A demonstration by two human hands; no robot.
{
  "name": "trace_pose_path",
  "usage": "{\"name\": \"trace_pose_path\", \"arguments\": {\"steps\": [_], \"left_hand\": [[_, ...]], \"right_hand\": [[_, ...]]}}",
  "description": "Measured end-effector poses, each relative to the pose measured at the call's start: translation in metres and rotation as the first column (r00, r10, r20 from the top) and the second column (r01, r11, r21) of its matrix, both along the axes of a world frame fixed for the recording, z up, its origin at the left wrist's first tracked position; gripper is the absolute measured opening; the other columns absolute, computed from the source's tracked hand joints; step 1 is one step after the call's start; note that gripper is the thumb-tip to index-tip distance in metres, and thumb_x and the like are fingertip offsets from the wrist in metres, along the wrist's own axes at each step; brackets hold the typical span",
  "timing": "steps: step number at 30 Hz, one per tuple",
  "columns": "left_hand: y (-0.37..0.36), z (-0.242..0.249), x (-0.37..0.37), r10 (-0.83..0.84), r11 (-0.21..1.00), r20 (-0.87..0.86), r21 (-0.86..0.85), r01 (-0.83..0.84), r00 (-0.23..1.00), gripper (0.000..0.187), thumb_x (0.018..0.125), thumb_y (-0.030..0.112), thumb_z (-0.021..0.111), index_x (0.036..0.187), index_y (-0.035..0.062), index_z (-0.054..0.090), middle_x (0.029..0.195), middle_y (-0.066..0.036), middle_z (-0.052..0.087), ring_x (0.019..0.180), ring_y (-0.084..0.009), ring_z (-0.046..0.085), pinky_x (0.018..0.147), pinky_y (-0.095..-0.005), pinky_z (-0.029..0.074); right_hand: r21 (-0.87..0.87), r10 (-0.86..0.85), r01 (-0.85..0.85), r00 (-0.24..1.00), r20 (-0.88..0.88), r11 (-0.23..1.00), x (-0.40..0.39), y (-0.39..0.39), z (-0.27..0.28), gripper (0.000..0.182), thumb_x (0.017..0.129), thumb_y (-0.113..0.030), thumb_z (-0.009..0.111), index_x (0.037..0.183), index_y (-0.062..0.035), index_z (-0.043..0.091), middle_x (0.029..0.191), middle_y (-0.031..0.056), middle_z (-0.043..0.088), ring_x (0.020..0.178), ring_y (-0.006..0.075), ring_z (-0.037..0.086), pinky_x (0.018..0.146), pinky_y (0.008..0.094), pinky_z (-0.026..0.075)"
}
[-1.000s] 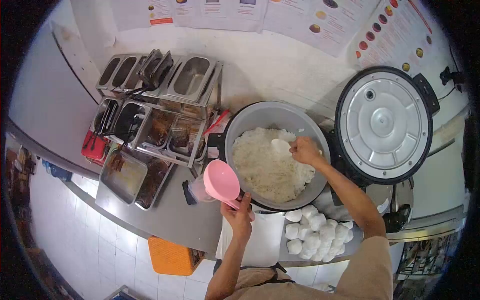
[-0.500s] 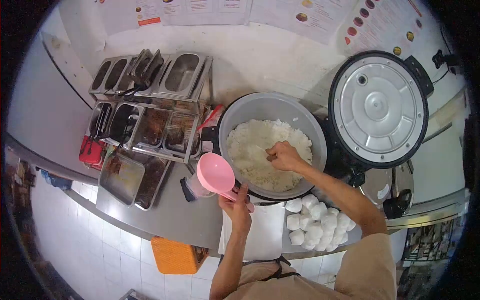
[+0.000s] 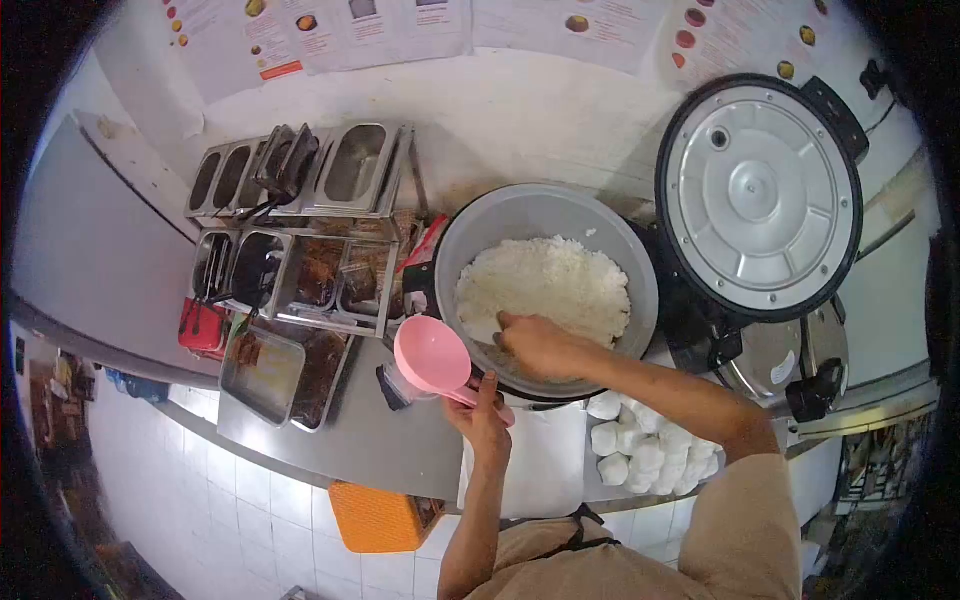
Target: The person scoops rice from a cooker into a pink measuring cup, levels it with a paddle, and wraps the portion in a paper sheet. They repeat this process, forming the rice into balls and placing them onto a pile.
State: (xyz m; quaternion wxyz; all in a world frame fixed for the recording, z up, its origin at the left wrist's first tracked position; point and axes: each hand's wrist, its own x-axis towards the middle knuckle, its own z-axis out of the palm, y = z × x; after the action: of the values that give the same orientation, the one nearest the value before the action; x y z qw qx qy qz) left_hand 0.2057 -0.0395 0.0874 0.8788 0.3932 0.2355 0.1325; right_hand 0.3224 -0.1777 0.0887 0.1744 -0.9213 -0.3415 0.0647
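Observation:
White rice point(image 3: 550, 280) fills the lower part of a large round grey pot point(image 3: 540, 205). My right hand point(image 3: 545, 345) is inside the pot at the near side, fingers curled at the rice; whatever they hold is mostly hidden. My left hand point(image 3: 485, 420) is closed on the handle of a pink scoop point(image 3: 432, 355), whose bowl is beside the pot's near left rim. Wrapped white rounded bundles point(image 3: 645, 450) lie in a pile below the pot, next to white sheets point(image 3: 530, 450).
The pot's round lid point(image 3: 760, 190) stands raised at the right. Metal trays point(image 3: 360, 165) sit on a tiered rack at the left, with a shallow tray point(image 3: 262, 372) below. An orange crate point(image 3: 375, 515) is under the counter edge.
My right hand has moved left and nearer within the pot, toward its near rim. The pink scoop stays in my left hand. The camera view has shifted slightly.

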Motion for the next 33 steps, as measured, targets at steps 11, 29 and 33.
{"name": "trace_pose_path", "arguments": {"steps": [11, 29, 33], "left_hand": [[0.001, -0.007, 0.002, -0.025, 0.998, 0.000, -0.054, 0.025, 1.000, 0.026, 0.085, -0.002, 0.075, 0.093, 0.0090, 0.053, 0.079, 0.000, 0.055, 0.058, -0.0080, 0.050, 0.050, -0.0242, 0.039], [0.020, -0.014, -0.006, -0.195, 0.981, 0.077, 0.010, 0.195, 0.978, 0.027, 0.091, 0.004, 0.069, 0.108, 0.0099, 0.049, 0.082, 0.000, 0.055, 0.058, -0.0097, 0.050, 0.047, -0.0238, 0.039], [0.052, 0.025, -0.024, -0.187, 0.965, 0.113, -0.163, 0.204, 0.976, 0.020, 0.101, 0.020, 0.059, 0.115, 0.0105, 0.048, 0.085, -0.001, 0.054, 0.057, -0.0127, 0.051, 0.046, -0.0259, 0.040]], "right_hand": [[-0.085, -0.442, 0.458, 0.766, -0.467, 0.885, 0.031, -0.057, 0.017, 0.019, 0.076, -0.007, 0.066, 0.088, 0.0046, 0.074, 0.067, 0.0179, 0.066, 0.071, 0.0308, 0.066, 0.066, 0.0440, 0.052], [0.180, 0.004, 0.286, 0.522, -0.853, 0.941, 0.075, -0.049, -0.018, 0.010, 0.091, -0.001, 0.065, 0.090, 0.0061, 0.072, 0.070, 0.0013, 0.057, 0.056, 0.0102, 0.049, 0.052, 0.0298, 0.045], [0.264, 0.107, 0.252, 0.504, -0.857, 0.931, 0.072, -0.068, 0.007, 0.019, 0.094, 0.001, 0.063, 0.075, 0.0051, 0.064, 0.067, -0.0005, 0.052, 0.058, 0.0094, 0.046, 0.055, 0.0280, 0.044]]}}
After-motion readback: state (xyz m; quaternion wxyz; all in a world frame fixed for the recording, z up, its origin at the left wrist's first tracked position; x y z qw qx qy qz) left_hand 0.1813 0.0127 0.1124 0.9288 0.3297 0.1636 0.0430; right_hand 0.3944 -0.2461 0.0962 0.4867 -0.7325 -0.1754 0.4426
